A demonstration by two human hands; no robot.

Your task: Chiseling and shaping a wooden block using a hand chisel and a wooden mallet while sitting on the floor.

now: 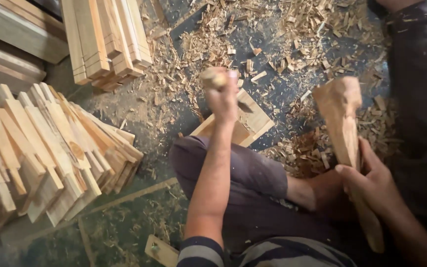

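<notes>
**Chisel set on board, mallet raised in right hand**

Left hand (223,101) fisted shut around a wooden-handled chisel (213,78), handle butt showing above the fist, blade end hidden or blurred below it. Directly under the fist: flat wooden board (255,118), lying on the floor against the bent knee (193,153).

Right hand (371,183) wrapped tight around the lower shaft of a wooden mallet (342,113), head up and well apart from the chisel butt, off to the right of it.

Step judged: between blows, cutting into the board. Next blow would call for a square landing on the butt, fist kept clear below it.

Room: open air between mallet head and chisel. Left of the chisel grip, 1 fanned heap of cut wood pieces (50,148); beyond it, stacked slats (107,42). Wood chips (282,34) all round the board. Dark sleeve (421,84) close to the mallet's right.
</notes>
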